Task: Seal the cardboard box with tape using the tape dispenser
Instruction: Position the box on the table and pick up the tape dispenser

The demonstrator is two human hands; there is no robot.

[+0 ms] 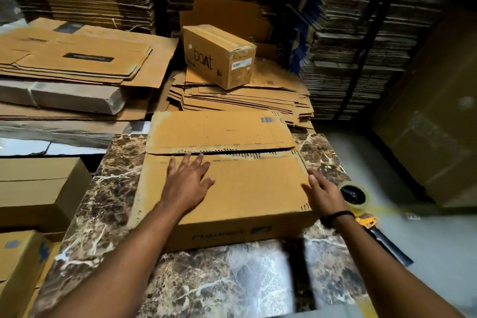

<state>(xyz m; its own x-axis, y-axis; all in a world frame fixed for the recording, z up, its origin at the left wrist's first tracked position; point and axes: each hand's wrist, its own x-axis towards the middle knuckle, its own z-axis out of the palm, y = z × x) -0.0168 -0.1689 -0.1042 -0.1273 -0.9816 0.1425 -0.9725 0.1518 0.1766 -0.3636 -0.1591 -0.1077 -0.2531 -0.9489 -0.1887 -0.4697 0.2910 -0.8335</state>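
A flat brown cardboard box (pixel 247 188) lies on a marbled brown table (pixel 108 188). Its two top flaps meet along a jagged seam, and the far flap stands slightly raised. My left hand (pixel 187 181) presses flat on the near flap, fingers spread and reaching the seam. At the box's right edge my right hand (pixel 322 193) rests with straight fingers near the corner. A tape dispenser (pixel 361 204) with a clear tape roll, yellow body and black handle lies on the table just right of my right wrist, held by neither hand.
A closed box printed "boat" (pixel 219 55) sits on piles of flattened cartons (pixel 240 100) behind the table. Tall cardboard stacks (pixel 361 33) fill the back. More boxes (pixel 38 188) stand at the left, and a large carton (pixel 433 124) stands on the grey floor at the right.
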